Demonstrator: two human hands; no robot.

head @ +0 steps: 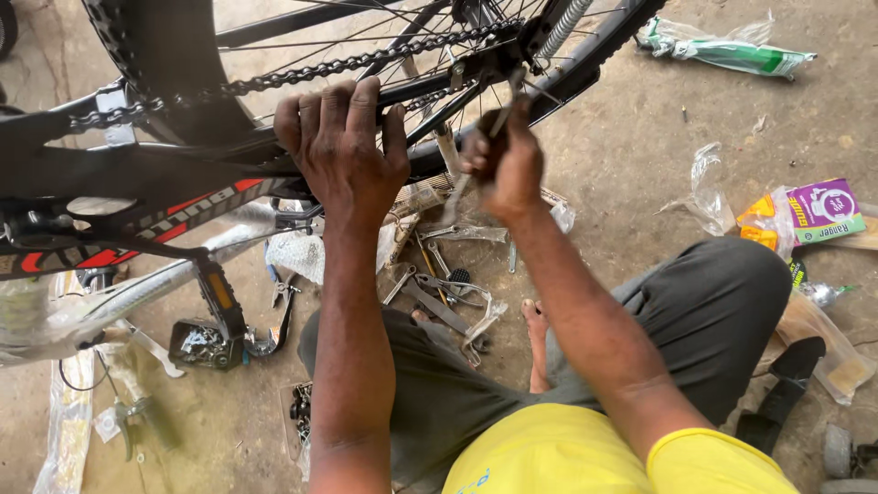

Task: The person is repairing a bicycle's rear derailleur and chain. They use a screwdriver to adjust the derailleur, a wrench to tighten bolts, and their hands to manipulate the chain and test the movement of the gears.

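Observation:
A black bicycle lies across the top of the view, its frame (137, 174) black with red and white markings. My left hand (343, 142) grips the black stay just under the chain (302, 71). Beside it, my right hand (505, 160) is closed on a metal wrench (457, 194) whose far end reaches up to the rear axle (498, 57) of the spoked wheel. A pedal (219, 297) hangs below the frame. My legs in dark trousers are folded on the concrete floor beneath both arms.
Several wrenches and pliers (439, 293) lie on the floor between my knees and the wheel. A small tray of parts (206, 346) sits under the pedal. Plastic wrappers (727, 50), a purple and yellow box (814, 212) and clear bags lie to the right.

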